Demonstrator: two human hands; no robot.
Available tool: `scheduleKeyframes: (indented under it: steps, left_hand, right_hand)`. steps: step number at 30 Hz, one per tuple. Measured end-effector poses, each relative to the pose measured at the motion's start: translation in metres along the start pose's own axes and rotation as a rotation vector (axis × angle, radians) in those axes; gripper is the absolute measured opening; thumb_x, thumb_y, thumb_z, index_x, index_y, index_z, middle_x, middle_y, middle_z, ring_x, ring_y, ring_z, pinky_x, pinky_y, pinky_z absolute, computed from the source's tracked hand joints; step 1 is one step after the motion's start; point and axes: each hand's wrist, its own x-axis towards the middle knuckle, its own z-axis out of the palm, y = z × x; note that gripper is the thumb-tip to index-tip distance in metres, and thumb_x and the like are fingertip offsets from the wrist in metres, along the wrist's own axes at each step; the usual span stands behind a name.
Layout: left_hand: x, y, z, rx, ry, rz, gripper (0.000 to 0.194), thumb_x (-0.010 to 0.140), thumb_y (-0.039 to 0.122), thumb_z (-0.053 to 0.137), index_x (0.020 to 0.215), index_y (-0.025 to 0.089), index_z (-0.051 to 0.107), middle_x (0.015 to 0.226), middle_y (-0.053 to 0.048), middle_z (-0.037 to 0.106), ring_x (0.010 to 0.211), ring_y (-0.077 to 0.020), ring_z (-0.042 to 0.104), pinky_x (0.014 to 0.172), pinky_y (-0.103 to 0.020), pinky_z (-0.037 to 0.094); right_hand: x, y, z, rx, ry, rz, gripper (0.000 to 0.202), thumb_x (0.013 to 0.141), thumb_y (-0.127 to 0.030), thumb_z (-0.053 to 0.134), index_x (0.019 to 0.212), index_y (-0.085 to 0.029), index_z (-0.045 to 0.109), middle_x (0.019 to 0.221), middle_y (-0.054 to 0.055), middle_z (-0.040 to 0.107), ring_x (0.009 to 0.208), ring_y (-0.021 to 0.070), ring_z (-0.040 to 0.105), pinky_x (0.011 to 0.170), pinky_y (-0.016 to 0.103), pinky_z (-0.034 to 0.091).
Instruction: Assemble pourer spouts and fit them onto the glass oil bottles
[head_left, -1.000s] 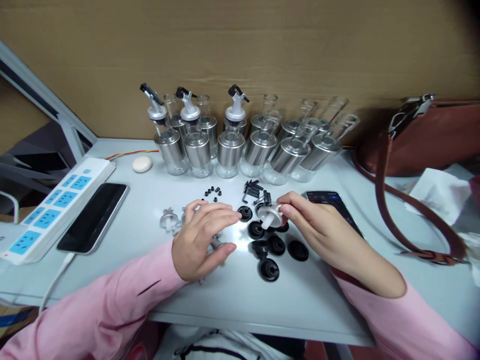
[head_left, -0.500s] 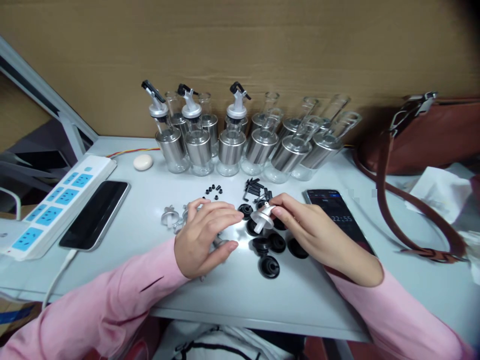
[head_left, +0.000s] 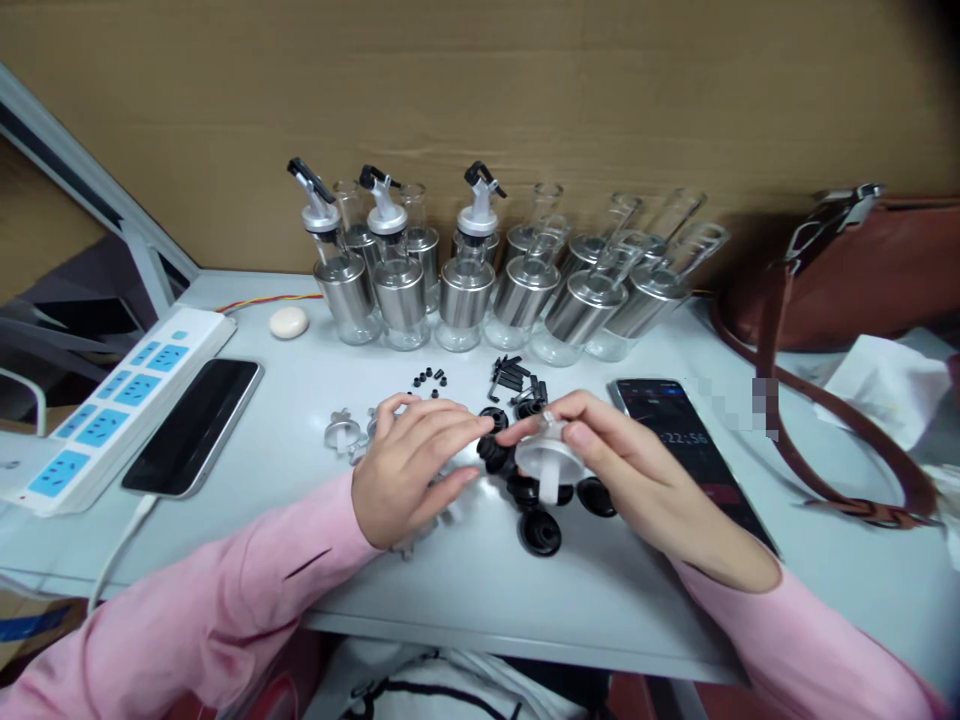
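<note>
Between the thumb and fingers of my right hand (head_left: 622,460) is a silver pourer cap (head_left: 550,458), its pale stem pointing down. Below and around it lie several black rubber stoppers (head_left: 540,532). My left hand (head_left: 420,470) hovers with fingers stretched out and apart, near the stoppers' left side. Other silver pourer caps (head_left: 343,430) lie partly hidden beneath and beside that hand. Farther back are small black rings (head_left: 427,375) and a pile of black levers (head_left: 510,373).
A row of glass bottles with metal sleeves (head_left: 466,293) stands at the back, three with pourers on. To the left are a power strip (head_left: 112,410) and a phone (head_left: 195,425). A second phone (head_left: 660,420) and a brown bag (head_left: 877,275) are on the right.
My right hand has moved slightly right and turned the silver pourer cap, so its stem now points more straight down. The left hand has hardly moved.
</note>
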Motion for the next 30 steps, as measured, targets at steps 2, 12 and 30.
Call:
scheduleKeyframes:
  steps: [2,12,30]
  left_hand:
    - [0.001,0.000,-0.001,0.013,-0.033,0.010,0.019,0.092,0.020,0.046,0.110,0.018,0.052,0.098,-0.006,0.068,0.096,-0.0179,0.059,0.090,-0.038,0.031]
    - [0.003,0.001,-0.005,-0.028,-0.043,-0.010,0.012,0.092,0.022,0.049,0.102,0.018,0.056,0.091,-0.002,0.070,0.086,-0.0144,0.063,0.093,-0.037,0.027]
    - [0.001,0.002,-0.004,-0.018,0.093,-0.027,0.011,0.090,0.020,0.051,0.100,0.018,0.053,0.089,-0.003,0.066,0.082,-0.0154,0.061,0.091,-0.040,0.031]
  right_hand:
    - [-0.001,0.000,0.003,0.027,-0.061,0.004,0.025,0.093,-0.042,0.039,0.094,-0.024,0.056,0.083,0.003,0.064,0.072,0.0155,0.059,0.066,0.026,0.048]
    - [-0.002,0.003,0.003,0.237,-0.048,0.014,0.025,0.091,-0.046,0.042,0.092,-0.023,0.052,0.105,0.006,0.065,0.079,0.0171,0.064,0.068,0.030,0.049]
    - [0.009,0.014,-0.013,-0.566,0.084,-0.006,0.031,0.097,-0.038,0.028,0.074,-0.021,0.041,0.059,-0.003,0.042,0.053,0.0121,0.042,0.055,0.026,0.033]
